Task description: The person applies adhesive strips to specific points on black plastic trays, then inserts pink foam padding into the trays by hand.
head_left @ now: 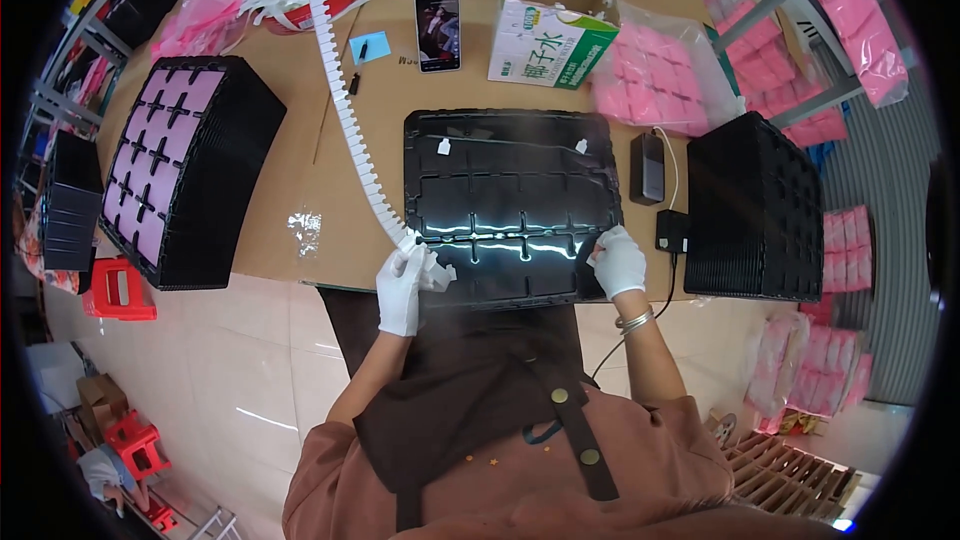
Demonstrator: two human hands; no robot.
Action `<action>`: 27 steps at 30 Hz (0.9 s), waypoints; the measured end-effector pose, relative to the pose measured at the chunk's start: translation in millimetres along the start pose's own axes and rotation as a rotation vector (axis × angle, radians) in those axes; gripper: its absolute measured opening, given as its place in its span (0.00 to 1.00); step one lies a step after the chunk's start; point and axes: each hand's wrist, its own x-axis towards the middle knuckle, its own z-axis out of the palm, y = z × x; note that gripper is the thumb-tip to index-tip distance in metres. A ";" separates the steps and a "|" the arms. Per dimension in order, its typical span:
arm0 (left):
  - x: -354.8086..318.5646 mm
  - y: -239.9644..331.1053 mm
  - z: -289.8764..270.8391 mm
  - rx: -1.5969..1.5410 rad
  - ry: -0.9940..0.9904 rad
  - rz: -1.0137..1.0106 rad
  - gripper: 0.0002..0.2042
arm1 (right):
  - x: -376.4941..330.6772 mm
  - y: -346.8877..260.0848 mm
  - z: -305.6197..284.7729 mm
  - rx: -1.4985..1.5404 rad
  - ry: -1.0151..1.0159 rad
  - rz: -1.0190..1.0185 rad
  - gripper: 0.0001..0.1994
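Your left hand [402, 285], in a white glove, pinches the near end of a long white strip [345, 90] of small linked pieces, closing on it right at the front left corner of the black tray [510, 210] in front of you. The strip is toothed along its length, like a row of little tabs joined side by side, and it runs from your fingers away across the brown table [300, 200] in a gentle curve toward the far edge, where it meets a heap of similar white strips. Your right hand [618, 260], also gloved in white, rests on the tray's front right corner with the fingers curled over the edge; whether it truly grasps the rim or only presses on it you cannot tell from here. The tray lies flat in the middle of the table, just ahead of your body. It is glossy black plastic, rectangular with rounded corners, divided into shallow compartments by raised ribs, and it throws back bright streaks of light along its near half. Two small white pieces [444, 147] sit in its far corners, one left and one right. To your left stands a tall stack of black trays [190, 170] whose top one holds pink sheets; to your right stands another black stack [755, 205]. Beyond the tray lie a phone [437, 29], a white and green carton [550, 35] and bags of pink packets [655, 75].
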 end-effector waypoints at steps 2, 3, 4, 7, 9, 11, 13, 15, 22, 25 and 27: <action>-1.7 -3.4 2.1 0.007 0.027 -0.006 0.08 | 0.3 -1.5 -1.3 -0.006 0.021 0.025 0.01; 0.9 -8.9 1.3 0.042 0.007 0.022 0.10 | 0.9 -0.9 -1.1 -0.013 0.020 0.020 0.01; 2.6 -12.6 -0.1 0.077 -0.012 0.051 0.13 | 1.2 -0.4 -0.8 -0.021 0.020 0.015 0.01; 4.5 -16.9 -1.1 0.043 0.002 0.043 0.13 | 2.8 4.3 1.9 0.038 0.018 0.016 0.02; 5.0 -14.6 -3.8 0.024 0.010 0.010 0.08 | -3.5 10.3 2.3 0.147 -0.007 -0.047 0.03; 2.5 -9.4 -2.0 0.004 0.019 -0.024 0.07 | -9.9 18.2 1.3 0.254 -0.034 -0.111 0.04; -0.2 0.1 3.9 -0.009 0.050 -0.022 0.08 | -14.1 29.6 -3.4 0.370 -0.006 -0.227 0.06; 2.8 -7.8 -0.9 0.018 0.029 -0.006 0.07 | -5.6 48.1 11.4 0.557 -0.045 -0.280 0.06; 1.5 -8.4 2.3 0.099 -0.001 -0.012 0.09 | 110.4 10.3 3.0 0.925 0.119 -0.101 0.03; 3.3 -13.3 1.6 0.158 -0.006 0.018 0.08 | 168.4 4.3 9.1 0.400 0.244 -0.087 0.06; 8.1 -28.7 -4.0 0.149 0.033 0.080 0.09 | 179.1 -1.7 10.5 0.309 0.224 -0.079 0.06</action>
